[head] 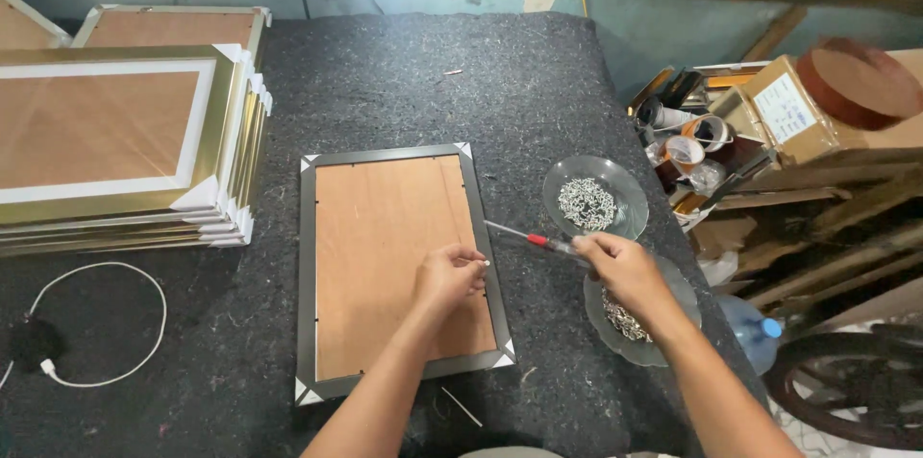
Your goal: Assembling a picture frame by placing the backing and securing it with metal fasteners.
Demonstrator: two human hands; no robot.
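Observation:
A picture frame [308, 275] lies face down on the grey felt table, its brown backing board [385, 237] up, with white corner protectors. My left hand [450, 275] rests on the backing near the frame's right rail, fingertips pinched on a tiny metal piece. My right hand [623, 268] grips a screwdriver [524, 237] with a red and clear handle, its tip pointing left toward the right rail. Two glass dishes sit to the right: the far glass dish [625, 191] holds small metal fasteners, while the near glass dish [663, 352] lies partly under my right wrist.
A stack of gold and white frames [125, 141] fills the table's left side. A white cable [96, 323] loops at the front left. Off the right edge stand cardboard boxes [798, 117], tape rolls, wood strips and a water bottle [755, 333].

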